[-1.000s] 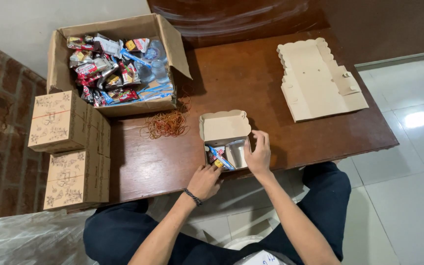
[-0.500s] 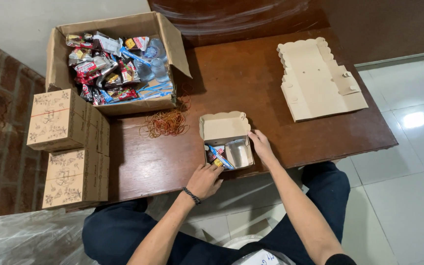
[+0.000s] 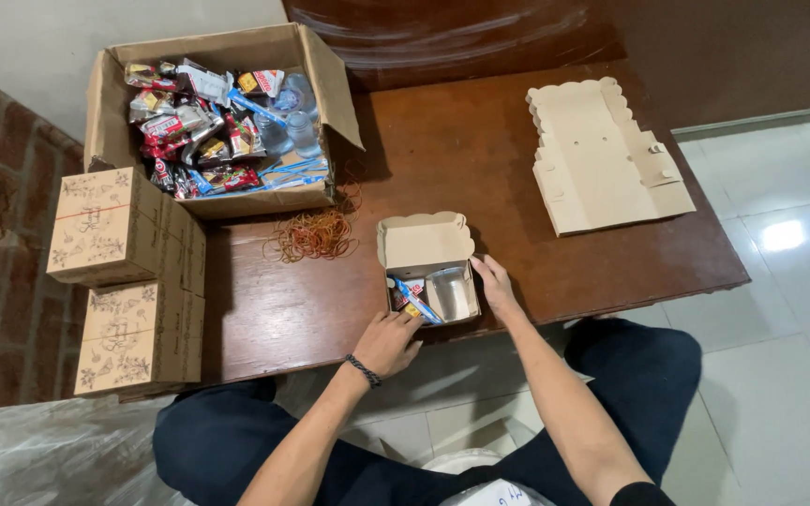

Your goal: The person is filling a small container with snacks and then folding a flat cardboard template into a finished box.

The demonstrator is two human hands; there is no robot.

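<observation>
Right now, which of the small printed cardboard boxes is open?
The small box between the hands at the table's near edge: its lid stands open, showing snacks inside. The four stacked boxes on the left are shut.

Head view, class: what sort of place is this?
Probably a home or small-shop packing spot: a wooden table, a carton of wrapped snacks, stacked closed paper boxes and flat unfolded boxes.

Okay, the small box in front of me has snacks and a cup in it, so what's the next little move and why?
Probably fold the lid down over the small box. It looks filled, with a cup and wrapped snacks inside, the lid stands open behind, and both hands, left hand and right hand, already rest at its edges. Closed boxes are stacked at the left.
</observation>
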